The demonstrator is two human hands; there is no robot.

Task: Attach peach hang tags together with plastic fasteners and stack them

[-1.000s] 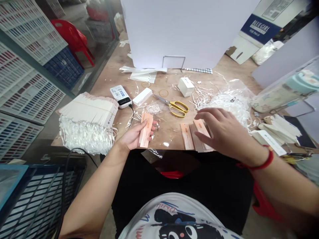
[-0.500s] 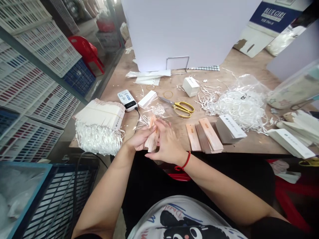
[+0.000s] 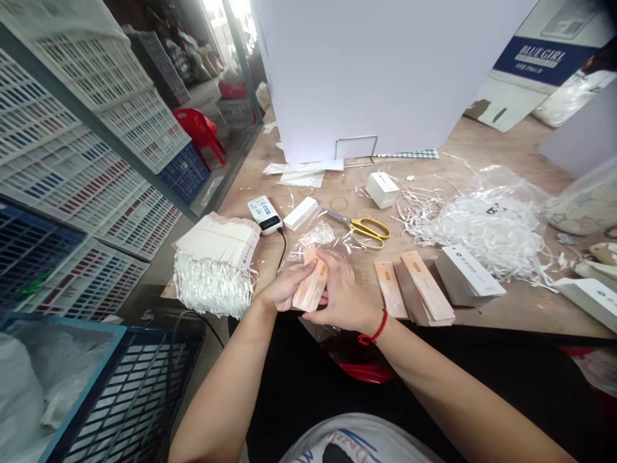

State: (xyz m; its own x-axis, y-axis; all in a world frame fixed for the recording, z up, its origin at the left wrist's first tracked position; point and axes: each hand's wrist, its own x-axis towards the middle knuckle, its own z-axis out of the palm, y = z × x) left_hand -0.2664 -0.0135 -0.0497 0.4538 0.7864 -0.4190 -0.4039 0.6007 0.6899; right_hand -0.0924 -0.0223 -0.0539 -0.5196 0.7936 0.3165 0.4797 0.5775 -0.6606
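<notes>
A small stack of peach-coloured cards (image 3: 311,289) is held between my two hands at the table's front edge. My left hand (image 3: 288,287) grips it from the left, thumb on top. On the right side my right hand (image 3: 346,289), with a red string at the wrist, curls its fingers around the same stack. Clear plastic film and white strings (image 3: 318,235) lie just beyond the fingers. To the right stand more peach cards (image 3: 427,289) and a stack of white cards (image 3: 470,273). Yellow-handled scissors (image 3: 364,228) lie behind my right hand.
A banded bundle of tags with white strings (image 3: 214,257) sits at left, beside a white device (image 3: 265,215) with a black cable. A heap of white strings (image 3: 486,225) covers the right. White board (image 3: 385,71) stands at the back; crates (image 3: 110,128) are stacked left.
The card stack has turned so its printed face shows more broadly. Both hands stay on it. The whole view has shifted, with the table appearing lower and further right.
</notes>
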